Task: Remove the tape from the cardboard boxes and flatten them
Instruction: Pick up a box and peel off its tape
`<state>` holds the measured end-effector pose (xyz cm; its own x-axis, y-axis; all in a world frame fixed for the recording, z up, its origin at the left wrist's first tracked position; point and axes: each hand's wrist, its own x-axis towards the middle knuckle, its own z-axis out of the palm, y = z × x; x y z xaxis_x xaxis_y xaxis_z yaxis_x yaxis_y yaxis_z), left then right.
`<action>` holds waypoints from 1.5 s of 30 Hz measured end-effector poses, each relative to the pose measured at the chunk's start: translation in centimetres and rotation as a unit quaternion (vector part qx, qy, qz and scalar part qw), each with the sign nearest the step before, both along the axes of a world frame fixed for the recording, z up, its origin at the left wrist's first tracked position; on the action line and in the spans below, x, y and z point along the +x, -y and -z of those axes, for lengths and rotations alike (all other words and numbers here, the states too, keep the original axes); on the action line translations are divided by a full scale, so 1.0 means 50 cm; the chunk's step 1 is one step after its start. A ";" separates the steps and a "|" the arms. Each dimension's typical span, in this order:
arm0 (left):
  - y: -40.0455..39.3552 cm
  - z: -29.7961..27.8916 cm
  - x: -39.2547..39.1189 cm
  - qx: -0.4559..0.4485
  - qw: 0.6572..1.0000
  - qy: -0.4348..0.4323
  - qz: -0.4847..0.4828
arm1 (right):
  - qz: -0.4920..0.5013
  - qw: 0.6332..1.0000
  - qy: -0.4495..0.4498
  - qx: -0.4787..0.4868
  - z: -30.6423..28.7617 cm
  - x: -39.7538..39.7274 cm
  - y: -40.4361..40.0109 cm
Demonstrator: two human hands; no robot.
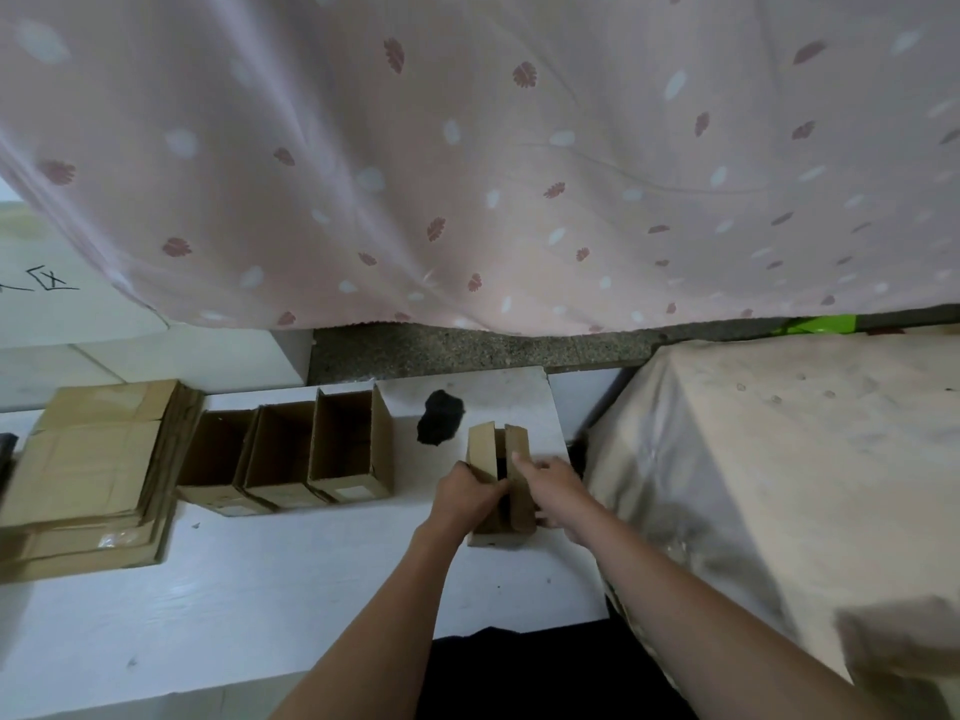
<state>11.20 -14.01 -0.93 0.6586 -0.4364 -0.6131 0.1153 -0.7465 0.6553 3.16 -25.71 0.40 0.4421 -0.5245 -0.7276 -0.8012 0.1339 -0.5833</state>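
Note:
A small brown cardboard box (519,462) stands on the white table (291,579), its two top flaps raised with a dark gap between them. My left hand (467,493) grips its left flap and side. My right hand (553,491) grips the right flap, thumb on the inner edge. Three open boxes (291,454) stand side by side to the left, their insides dark. Further left lies a stack of flattened boxes (93,470). I see no tape on the held box.
A black crumpled lump (440,418) lies on the table just behind the held box. A pale cloth-covered block (779,459) stands close on the right. A pink leaf-print curtain (467,148) hangs behind. Speckled floor (441,350) shows below it.

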 end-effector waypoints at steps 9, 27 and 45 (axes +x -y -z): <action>-0.012 -0.010 0.002 0.000 0.999 0.026 0.024 | -0.042 0.996 -0.010 -0.081 0.018 0.011 -0.047; -0.049 0.004 0.018 -0.030 0.991 -0.070 -0.110 | -0.013 0.993 -0.027 -0.110 0.004 -0.005 -0.029; -0.020 0.005 -0.008 0.099 0.991 0.087 0.036 | -0.055 0.970 0.021 -0.237 -0.019 0.009 0.015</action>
